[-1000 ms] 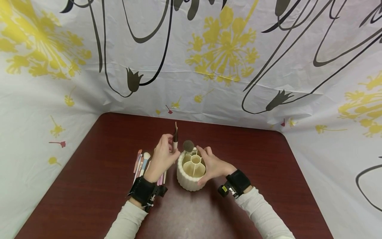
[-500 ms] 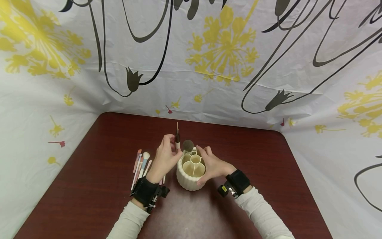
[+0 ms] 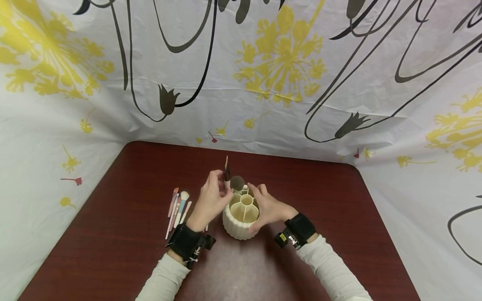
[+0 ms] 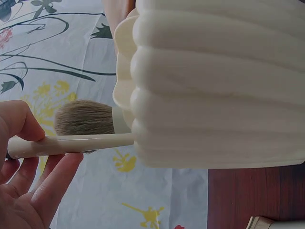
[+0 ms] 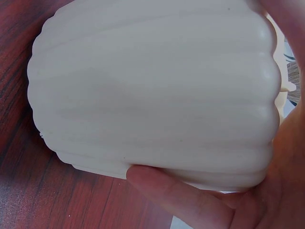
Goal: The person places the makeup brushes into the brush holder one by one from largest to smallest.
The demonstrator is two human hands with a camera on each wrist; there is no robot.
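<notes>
My left hand [image 3: 213, 194] pinches a makeup brush [image 3: 227, 177] with a pale handle and dark bristles pointing up. It is beside the left rim of a cream, ribbed brush holder [image 3: 238, 230]. In the left wrist view the tapered end of the brush handle [image 4: 95, 141] overlaps the holder's scalloped edge. A fluffy grey-brown makeup brush [image 4: 86, 119] stands in the holder, behind the held one. My right hand [image 3: 272, 209] grips the holder from the right, with the thumb [image 5: 162, 186] along its ribbed wall [image 5: 152, 95]. Divided compartments with a round middle one show inside.
Several makeup brushes [image 3: 182, 209] with pink, white and blue handles lie left of my left hand, partly under the wrist. The dark red table [image 3: 320, 188] meets a patterned white cloth [image 3: 286, 138] behind and at both sides.
My left hand has moved slightly right with the makeup brush, closer to the holder and the fluffy brush. The right hand and the holder have stayed in place.
</notes>
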